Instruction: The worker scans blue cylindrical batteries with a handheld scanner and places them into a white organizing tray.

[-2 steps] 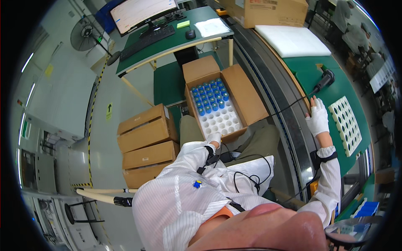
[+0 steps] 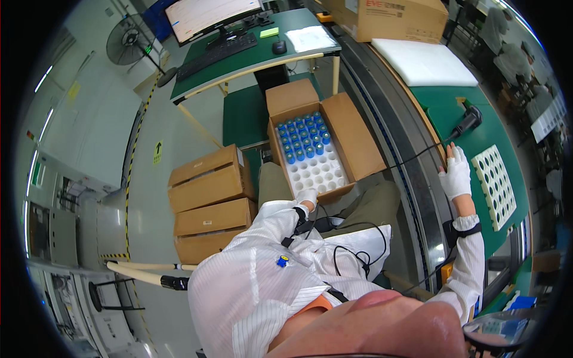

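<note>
My left hand (image 2: 307, 196), in a white glove, is at the near left rim of an open cardboard box (image 2: 339, 191). Its fingers look closed over the rim, though they are partly hidden. Inside the box lies a white tray (image 2: 317, 175) with round holes. Blue cylindrical cells (image 2: 305, 138) stand upright in its far rows, while the near holes hold none. My right hand (image 2: 458, 173), gloved with bare fingertips, lies with fingers stretched out at the green worktop's left edge. It holds nothing. Beside it are a white holder with round holes (image 2: 494, 188) and a dark handheld scanner (image 2: 467, 121).
Two closed cardboard boxes (image 2: 210, 178) stand left of my legs. Ahead is a green desk (image 2: 245, 68) with a monitor (image 2: 209, 17) and keyboard. White foam (image 2: 424, 62) and a large carton (image 2: 394, 21) sit at the far right. The scanner's cable crosses the conveyor track.
</note>
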